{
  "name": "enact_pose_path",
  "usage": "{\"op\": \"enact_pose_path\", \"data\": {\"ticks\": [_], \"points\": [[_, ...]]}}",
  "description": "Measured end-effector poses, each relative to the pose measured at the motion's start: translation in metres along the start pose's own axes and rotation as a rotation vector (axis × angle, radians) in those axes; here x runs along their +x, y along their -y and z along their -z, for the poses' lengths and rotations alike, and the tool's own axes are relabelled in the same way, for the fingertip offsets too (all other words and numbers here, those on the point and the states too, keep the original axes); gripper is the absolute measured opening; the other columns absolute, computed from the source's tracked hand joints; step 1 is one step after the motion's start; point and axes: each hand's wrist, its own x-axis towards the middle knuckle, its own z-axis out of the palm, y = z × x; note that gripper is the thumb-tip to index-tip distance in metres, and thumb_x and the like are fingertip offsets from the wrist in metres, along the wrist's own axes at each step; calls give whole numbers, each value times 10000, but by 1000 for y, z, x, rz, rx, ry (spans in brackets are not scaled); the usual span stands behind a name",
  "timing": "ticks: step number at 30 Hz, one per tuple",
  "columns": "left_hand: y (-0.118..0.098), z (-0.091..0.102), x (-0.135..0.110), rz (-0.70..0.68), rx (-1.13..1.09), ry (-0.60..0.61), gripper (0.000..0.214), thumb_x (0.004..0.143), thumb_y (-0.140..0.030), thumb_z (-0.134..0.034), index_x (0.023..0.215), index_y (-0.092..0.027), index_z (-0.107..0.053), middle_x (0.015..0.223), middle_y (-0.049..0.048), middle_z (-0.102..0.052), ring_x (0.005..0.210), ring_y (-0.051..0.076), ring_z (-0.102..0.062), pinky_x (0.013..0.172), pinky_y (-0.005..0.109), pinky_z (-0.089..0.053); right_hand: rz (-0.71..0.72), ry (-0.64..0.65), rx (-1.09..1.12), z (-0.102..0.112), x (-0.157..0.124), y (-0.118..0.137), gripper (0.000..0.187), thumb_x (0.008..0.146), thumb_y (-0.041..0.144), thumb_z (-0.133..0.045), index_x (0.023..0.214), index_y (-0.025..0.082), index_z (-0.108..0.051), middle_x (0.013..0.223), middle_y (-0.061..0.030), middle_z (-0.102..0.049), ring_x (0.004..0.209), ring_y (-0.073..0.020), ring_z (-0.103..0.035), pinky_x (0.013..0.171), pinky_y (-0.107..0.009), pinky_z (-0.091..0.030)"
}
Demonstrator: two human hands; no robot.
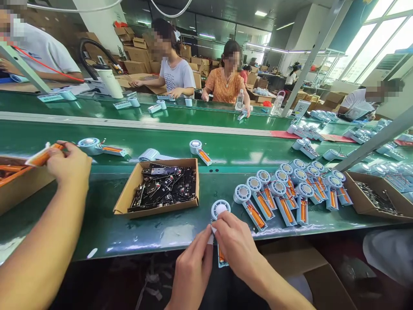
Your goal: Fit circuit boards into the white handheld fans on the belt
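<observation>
At the near edge of the green bench, both my hands are closed on one light-blue handheld fan body (220,209). Its round white head sticks out above my fingers, and a strip of orange battery shows below them. My left hand (192,269) pinches the fan's neck from the left. My right hand (237,245) covers the handle, fingertips pressed at the neck. Just right of them lie several similar open fan bodies (284,193) with orange batteries, fanned out in rows. Left of my hands stands a cardboard tray of black circuit boards (161,187).
A co-worker's arm (48,224) reaches in from the lower left, holding an orange battery (41,156) over a cardboard box (19,183). More fan bodies ride the green conveyor (226,146). Another box of parts (374,198) sits at right. People work across the belt.
</observation>
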Motion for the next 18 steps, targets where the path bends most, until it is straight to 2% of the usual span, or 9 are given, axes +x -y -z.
{"op": "enact_pose_path", "data": {"ticks": [2, 5, 7, 13, 15, 18], "points": [[1, 2, 4, 109, -95, 20, 280, 955, -234, -498, 1089, -152, -730, 1002, 95, -814, 837, 217, -797, 740, 269, -646, -28, 16, 77, 3, 0, -3, 169, 918, 49, -576, 840, 188, -633, 885, -32, -630, 716, -153, -602, 602, -246, -386], [2, 4, 10, 290, -231, 55, 270, 941, -273, -519, 1069, -172, -734, 815, 34, -815, 618, 180, -775, 552, 221, -630, -95, 9, 162, 5, 0, -9, 176, 897, 29, -576, 887, 192, -640, 921, -34, -636, 785, -158, -628, 652, -234, -416], [2, 4, 12, 327, -257, 54, 268, 938, -291, -523, 1057, -182, -737, 793, 23, -812, 570, 174, -761, 520, 221, -623, -122, 6, 190, 4, -1, -11, 195, 880, 12, -574, 897, 194, -642, 928, -32, -641, 818, -162, -636, 681, -234, -432], [-1, -2, 5, 60, -68, -51, 262, 953, -241, -525, 1084, -172, -740, 1034, 92, -808, 896, 220, -789, 835, 292, -634, -154, 69, 91, 4, 0, -5, 186, 885, 23, -564, 868, 192, -640, 923, -44, -650, 807, -173, -631, 663, -246, -429], [0, -6, 1, 8, -38, -85, 269, 964, -219, -516, 1120, -157, -726, 1062, 104, -801, 933, 215, -783, 864, 283, -623, -174, 78, 57, 3, 1, -1, 179, 885, 26, -561, 851, 184, -637, 911, -51, -651, 790, -178, -627, 648, -253, -420], [2, -8, -1, 31, -29, -103, 262, 967, -229, -519, 1112, -157, -726, 1068, 103, -802, 921, 215, -785, 850, 280, -627, -189, 57, 88, 2, 3, 1, 181, 865, 15, -568, 821, 181, -626, 882, -46, -649, 785, -177, -623, 653, -254, -411]]}}
